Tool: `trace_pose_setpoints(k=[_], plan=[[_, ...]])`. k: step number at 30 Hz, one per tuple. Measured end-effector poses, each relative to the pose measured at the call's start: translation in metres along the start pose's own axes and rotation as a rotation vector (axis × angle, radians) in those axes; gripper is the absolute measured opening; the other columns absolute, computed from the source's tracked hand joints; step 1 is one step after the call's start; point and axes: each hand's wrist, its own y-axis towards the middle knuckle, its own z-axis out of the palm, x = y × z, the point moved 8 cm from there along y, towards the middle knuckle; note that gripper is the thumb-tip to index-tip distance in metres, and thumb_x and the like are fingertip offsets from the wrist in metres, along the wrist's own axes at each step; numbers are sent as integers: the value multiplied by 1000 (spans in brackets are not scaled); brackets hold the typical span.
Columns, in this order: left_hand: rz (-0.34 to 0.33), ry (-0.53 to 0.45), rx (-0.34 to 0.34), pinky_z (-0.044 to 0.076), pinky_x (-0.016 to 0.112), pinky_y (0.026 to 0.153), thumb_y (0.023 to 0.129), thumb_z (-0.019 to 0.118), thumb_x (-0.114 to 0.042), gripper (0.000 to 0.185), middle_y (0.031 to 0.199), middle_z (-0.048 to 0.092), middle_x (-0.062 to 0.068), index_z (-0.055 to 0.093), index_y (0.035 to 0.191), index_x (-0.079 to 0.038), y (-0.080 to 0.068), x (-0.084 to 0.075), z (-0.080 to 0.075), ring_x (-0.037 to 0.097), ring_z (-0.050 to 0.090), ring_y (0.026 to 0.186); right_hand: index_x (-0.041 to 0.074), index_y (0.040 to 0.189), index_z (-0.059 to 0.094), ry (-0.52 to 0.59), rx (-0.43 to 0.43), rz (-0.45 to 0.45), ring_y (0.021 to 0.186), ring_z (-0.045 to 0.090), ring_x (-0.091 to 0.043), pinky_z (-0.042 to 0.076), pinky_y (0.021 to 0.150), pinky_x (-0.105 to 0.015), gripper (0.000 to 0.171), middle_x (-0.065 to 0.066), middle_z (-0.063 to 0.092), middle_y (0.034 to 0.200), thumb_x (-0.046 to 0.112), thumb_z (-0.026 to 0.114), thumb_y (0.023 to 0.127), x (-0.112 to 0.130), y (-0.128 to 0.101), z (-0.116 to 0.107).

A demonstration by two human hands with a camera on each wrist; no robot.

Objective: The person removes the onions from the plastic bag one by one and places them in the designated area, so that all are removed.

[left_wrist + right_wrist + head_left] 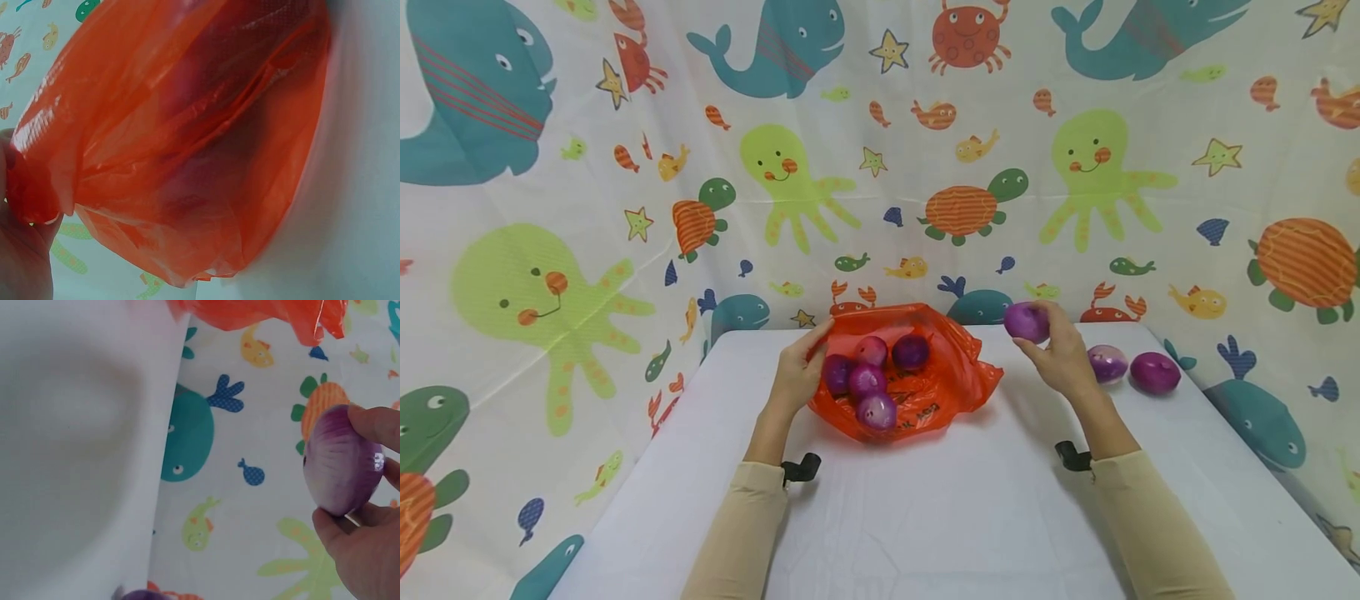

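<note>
Two bare hands, both occupied: left hand (pixel 796 371) pinching the left rim of a crinkled red-orange plastic bag (pixel 958 371), right hand (pixel 1063 354) gripping a glossy round purple onion (pixel 1027 322) between thumb and fingers, raised, apart from the bag. Inside the bag's open mouth, five purple onions (pixel 867 381) bunched toward the left hand. Beyond the right hand, two resting onions (pixel 1155 372), near the right edge of the white-covered table (pixel 925 517). Broad stretch of tabletop between the forearms; far edge just behind the bag, backed by a white sheet with printed sea creatures (pixel 883 237). From the left wrist, contents only dark blurs through plastic, left fingers partly covered. From the right wrist, a purple object cut off at the bottom. Black bag lettering (pixel 917 417) hard to read.
</note>
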Motion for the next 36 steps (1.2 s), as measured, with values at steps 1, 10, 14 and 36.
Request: trace_pose_setpoints(k=[1,10,14,36], plan=[[-1,-2,1,46,41,116,106,52,-1,47,155,56,7,54,152,-11,0,0,0,25,51,146,9,151,40,0,-1,7,133,49,-47,47,109,-68,65,-26,47,153,11,74,96,-3,1,0],[-11,-10,1,48,44,115,106,53,0,48,155,56,9,54,152,-11,0,3,1,26,51,146,4,148,41,-4,1,88,138,42,-48,41,114,-70,64,-27,46,150,6,75,93,-31,2,-3],[-19,-4,0,47,43,115,106,52,0,48,155,56,6,54,153,-12,0,3,1,25,51,147,3,147,41,-5,6,102,139,41,-48,39,114,-71,64,-27,46,150,6,76,93,-38,2,-4],[-18,-1,-3,47,40,115,106,52,0,49,155,56,4,54,153,-15,-1,3,0,24,52,146,0,141,41,-89,149,193,139,41,-57,34,114,-75,60,-34,45,149,3,75,91,-77,-4,-4]])
